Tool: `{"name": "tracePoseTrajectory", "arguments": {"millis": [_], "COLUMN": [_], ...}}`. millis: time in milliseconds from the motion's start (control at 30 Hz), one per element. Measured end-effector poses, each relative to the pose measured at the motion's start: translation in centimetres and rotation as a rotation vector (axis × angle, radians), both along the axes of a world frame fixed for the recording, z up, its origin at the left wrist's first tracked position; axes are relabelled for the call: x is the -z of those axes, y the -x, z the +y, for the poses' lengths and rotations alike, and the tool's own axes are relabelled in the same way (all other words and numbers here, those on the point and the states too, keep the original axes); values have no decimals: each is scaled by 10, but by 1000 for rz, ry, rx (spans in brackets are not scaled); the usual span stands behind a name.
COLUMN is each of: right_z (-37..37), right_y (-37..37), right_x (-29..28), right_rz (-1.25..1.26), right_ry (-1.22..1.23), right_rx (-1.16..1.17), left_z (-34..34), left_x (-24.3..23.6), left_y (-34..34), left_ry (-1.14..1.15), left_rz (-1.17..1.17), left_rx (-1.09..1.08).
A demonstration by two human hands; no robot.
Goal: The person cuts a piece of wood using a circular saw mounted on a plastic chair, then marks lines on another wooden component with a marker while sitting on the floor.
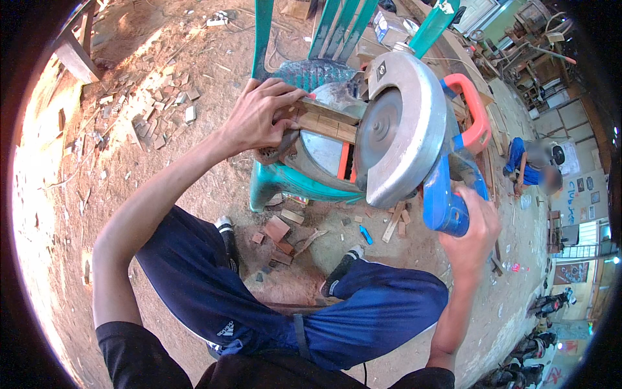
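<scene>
A miter saw (pixel 405 123) with a round silver blade guard, blue handle and orange carrying grip sits on a green plastic chair (pixel 275 185). My right hand (pixel 472 223) is wrapped round the saw's blue handle. A short wooden strip (pixel 327 126) lies across the saw's base against the fence, its right end close to the blade (pixel 379 123). My left hand (pixel 262 113) presses the strip's left end, thumb in front and fingers over the fence. An orange slotted insert (pixel 345 162) shows in the base below the blade. I cannot tell whether the blade is spinning.
Wood offcuts (pixel 278 233) and a small blue object (pixel 366 235) lie on the dirt floor between my feet. More scraps (pixel 159 110) are scattered at the left. Another person (pixel 525 162) crouches at the right. Motorcycles (pixel 551 303) stand at the lower right.
</scene>
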State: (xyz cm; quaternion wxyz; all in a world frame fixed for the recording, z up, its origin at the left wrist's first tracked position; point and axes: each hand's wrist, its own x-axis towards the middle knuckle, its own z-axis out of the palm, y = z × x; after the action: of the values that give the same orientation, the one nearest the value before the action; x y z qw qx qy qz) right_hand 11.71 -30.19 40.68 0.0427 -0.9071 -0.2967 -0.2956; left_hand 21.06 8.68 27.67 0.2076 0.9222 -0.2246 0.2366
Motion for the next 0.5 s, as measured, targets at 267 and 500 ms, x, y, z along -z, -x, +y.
{"name": "tracePoseTrajectory", "arguments": {"millis": [267,500], "right_z": [4,8], "right_y": [1,-1], "right_x": [-4,-12], "right_rz": [24,82], "right_ry": [12,4], "right_rx": [31,69], "left_z": [0,0], "left_x": [-3,0], "left_y": [0,0], "left_ry": [7,6], "left_rz": [3,9], "left_rx": [25,13]}}
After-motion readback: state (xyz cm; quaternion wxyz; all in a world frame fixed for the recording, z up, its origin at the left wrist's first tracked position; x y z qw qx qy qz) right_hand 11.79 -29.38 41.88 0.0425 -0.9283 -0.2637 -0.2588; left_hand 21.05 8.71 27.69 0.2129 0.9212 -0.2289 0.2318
